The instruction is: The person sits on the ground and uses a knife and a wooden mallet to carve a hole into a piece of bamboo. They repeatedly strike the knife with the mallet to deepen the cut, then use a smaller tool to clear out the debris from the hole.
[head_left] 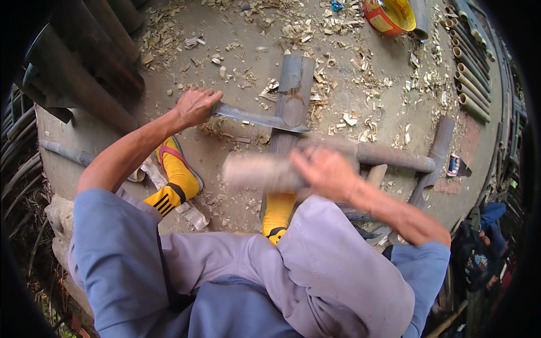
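My left hand (194, 106) is closed around the handle of a long knife (253, 117). Its blade points right, and the tip part crosses the side of a grey bamboo-like pole (295, 76) lying on the ground. My right hand (327, 173) grips a thick wooden club (256, 171), smeared by motion, held nearer to me than the blade and apart from it. Below the club, partly covered, a brown round pole (394, 156) runs off to the right. Between my knees and the poles are my feet in yellow socks (179, 174).
Wood chips (363, 121) litter the ground. Large dark tubes (79, 67) stand at the left. A red and yellow bowl (390, 16) sits at the far right, near a row of cut bamboo tubes (470, 73). A small can (453, 165) stands beside a wooden post piece (437, 155).
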Demonstrator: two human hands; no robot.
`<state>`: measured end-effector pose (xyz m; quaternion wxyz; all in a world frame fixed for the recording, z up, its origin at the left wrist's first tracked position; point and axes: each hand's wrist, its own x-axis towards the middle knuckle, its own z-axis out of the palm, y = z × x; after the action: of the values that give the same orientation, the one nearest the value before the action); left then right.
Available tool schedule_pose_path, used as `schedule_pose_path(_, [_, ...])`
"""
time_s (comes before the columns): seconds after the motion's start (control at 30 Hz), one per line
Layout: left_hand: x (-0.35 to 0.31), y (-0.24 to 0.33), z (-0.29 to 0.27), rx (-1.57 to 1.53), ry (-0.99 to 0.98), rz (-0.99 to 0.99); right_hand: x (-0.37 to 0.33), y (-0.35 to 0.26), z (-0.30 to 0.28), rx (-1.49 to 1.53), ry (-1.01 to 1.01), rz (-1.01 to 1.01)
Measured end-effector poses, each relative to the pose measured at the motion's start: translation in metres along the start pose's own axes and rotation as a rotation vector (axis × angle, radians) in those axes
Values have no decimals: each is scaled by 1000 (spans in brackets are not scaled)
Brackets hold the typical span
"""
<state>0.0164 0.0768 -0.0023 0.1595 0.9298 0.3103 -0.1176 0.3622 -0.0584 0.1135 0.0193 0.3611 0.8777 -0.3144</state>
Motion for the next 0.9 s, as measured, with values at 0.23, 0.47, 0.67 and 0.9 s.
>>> schedule_pose_path(0.23, [3, 1, 1, 2, 33, -4, 8, 42, -6, -109, -126, 292])
schedule_pose_path(0.47, [11, 2, -4, 27, -10, -26, -6, 48, 19, 32, 303, -281])
schedule_pose_path(0.67, [48, -15, -67, -704, -796, -215, -21, 32, -3, 174, 191, 437])
schedule_pose_path(0.9, [51, -54, -55, -733, 254, -146, -65, 43, -9, 575, 723, 900])
